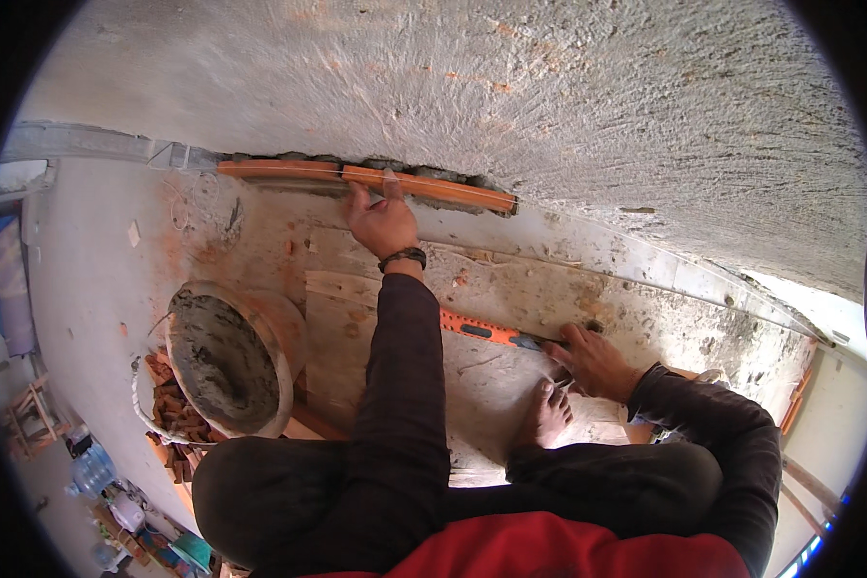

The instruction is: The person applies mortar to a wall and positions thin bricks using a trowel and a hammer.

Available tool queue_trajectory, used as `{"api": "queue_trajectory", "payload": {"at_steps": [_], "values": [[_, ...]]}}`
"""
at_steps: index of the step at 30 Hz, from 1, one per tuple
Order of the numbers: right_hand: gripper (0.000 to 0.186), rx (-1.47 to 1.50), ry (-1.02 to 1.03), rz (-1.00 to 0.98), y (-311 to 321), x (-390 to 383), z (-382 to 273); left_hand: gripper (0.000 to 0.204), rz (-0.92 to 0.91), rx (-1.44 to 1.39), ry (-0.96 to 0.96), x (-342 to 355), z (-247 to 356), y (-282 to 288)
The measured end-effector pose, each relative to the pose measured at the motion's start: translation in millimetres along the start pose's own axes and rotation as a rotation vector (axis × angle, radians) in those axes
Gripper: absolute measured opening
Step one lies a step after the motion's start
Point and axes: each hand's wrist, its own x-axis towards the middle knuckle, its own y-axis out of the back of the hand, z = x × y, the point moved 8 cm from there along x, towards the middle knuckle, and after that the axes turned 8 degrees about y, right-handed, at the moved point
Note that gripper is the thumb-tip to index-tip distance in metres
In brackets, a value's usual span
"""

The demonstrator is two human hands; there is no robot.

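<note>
- Head view, up at the far edge — touching the right-hand terracotta strip [443,190] with the left hand [383,223], thumb and fingers spread wide.
- Bedded in grey mortar along the foot of a rough plaster wall [549,106], end to end with a second strip [279,170], right by a thin string.
- Lower right — meeting the dark end of an orange-and-black tool [482,328] with the right hand [592,361]; no telling whether gripping or merely resting there.
- Over on the left, a bucket [284,380] of wet mortar beside broken brick pieces [171,409].
</note>
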Motion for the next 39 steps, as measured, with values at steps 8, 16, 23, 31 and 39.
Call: {"api": "queue_trajectory", "payload": {"at_steps": [8, 16, 23, 31, 39], "values": [[0.044, 0.505, -0.314, 0.706, 83, 93, 76, 0.071, -0.067, -0.184, 0.118, -1, -4, -3], [0.024, 0.333, -0.36, 0.794, 83, 137, 104, 0.083, -0.028, -0.033, 0.072, -6, 15, 8], [0.023, 0.247, -0.279, 0.843, 89, 140, 97, 0.087, -0.066, 0.026, 0.072, -1, 16, 10], [0.023, 0.217, -0.208, 0.805, 92, 139, 92, 0.082, -0.064, 0.042, 0.0, -2, 21, 11], [0.016, 0.197, -0.171, 0.78, 91, 144, 95, 0.079, -0.031, 0.095, -0.031, -1, 19, 13]]}}
